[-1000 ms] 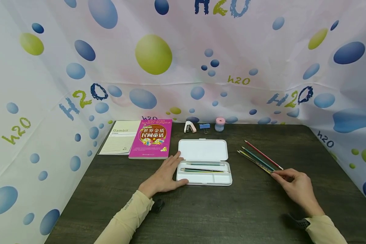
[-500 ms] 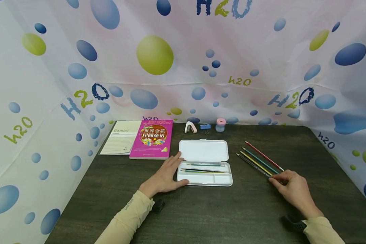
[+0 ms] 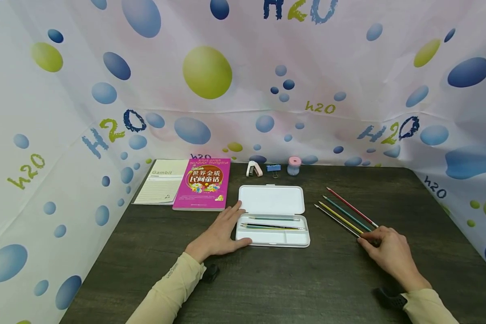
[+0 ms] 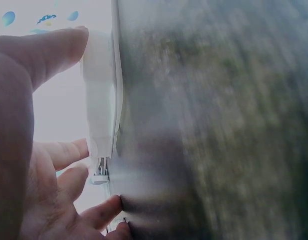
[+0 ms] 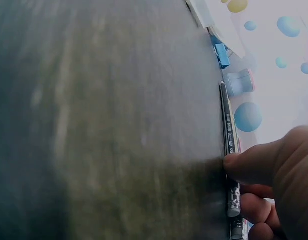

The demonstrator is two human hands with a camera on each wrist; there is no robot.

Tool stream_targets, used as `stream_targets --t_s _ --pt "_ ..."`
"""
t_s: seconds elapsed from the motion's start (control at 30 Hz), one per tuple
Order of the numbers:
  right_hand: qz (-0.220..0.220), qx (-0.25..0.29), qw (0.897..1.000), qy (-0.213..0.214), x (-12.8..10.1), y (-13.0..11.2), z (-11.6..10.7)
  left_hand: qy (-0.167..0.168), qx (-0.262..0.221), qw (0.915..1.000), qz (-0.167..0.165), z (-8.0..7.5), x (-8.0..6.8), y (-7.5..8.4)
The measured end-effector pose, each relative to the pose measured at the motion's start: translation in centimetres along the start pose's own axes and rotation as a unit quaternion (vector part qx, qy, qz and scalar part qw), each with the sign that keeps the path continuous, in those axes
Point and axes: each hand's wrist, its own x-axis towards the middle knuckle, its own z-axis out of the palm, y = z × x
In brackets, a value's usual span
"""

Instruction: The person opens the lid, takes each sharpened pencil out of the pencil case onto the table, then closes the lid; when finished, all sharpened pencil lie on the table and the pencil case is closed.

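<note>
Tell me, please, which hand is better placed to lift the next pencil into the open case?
Probably the right hand: its fingers already touch the near ends of the loose pencils on the table. The left hand rests flat against the left side of the case.

Both arms in long cream/beige sleeves, snug at the cuffs. Left sleeve point(image 3: 168, 292) has small dark lettering printed near the cuff, too small to read. Bare left hand point(image 3: 218, 234) and bare right hand point(image 3: 390, 254), no rings or gloves seen. Dark strap w/ black cam unit point(image 3: 209, 272) just behind left hand's wrist; similar black strapped unit point(image 3: 389, 298) behind right wrist, at edge of right sleeve point(image 3: 427, 308).
</note>
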Motion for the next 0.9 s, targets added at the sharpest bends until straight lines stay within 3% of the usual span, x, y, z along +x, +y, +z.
stream_targets --t_s 0.3,0.63,0.9 --pt "-0.009 0.020 1.000 0.002 1.1 -0.9 -0.7 0.001 -0.005 1.0000 -0.004 0.0 -0.1 0.0" --pt "-0.069 0.051 0.996 -0.037 3.6 -4.7 0.4 -0.002 -0.006 1.0000 -0.004 -0.1 -0.1 0.1" --pt "-0.144 0.098 0.982 -0.067 5.4 -8.0 2.6 -0.008 -0.003 0.9999 -0.006 -0.2 0.0 0.1"
